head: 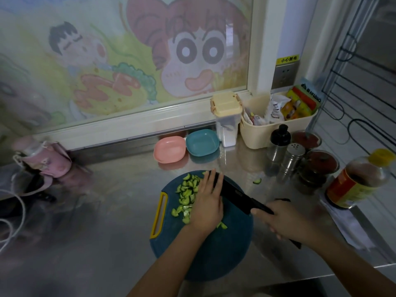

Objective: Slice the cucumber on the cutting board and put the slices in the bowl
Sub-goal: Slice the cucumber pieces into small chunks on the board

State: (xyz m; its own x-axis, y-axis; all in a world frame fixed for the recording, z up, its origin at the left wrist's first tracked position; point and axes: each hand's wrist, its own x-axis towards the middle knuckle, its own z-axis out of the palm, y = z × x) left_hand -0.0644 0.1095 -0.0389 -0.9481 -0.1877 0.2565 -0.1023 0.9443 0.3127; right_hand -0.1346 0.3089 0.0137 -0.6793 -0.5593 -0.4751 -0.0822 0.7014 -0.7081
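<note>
The cucumber pieces (186,195) lie in a pile on the round blue cutting board (214,256). The left hand (209,202) lies flat beside them, fingers straight, right by the black knife (236,192). The right hand (285,220) is wrapped around the knife's handle. A pink bowl (170,149) and a blue bowl (202,142) sit behind the board.

bare left hand (209,207) and right hand (285,219), bare forearms (171,260)
</note>
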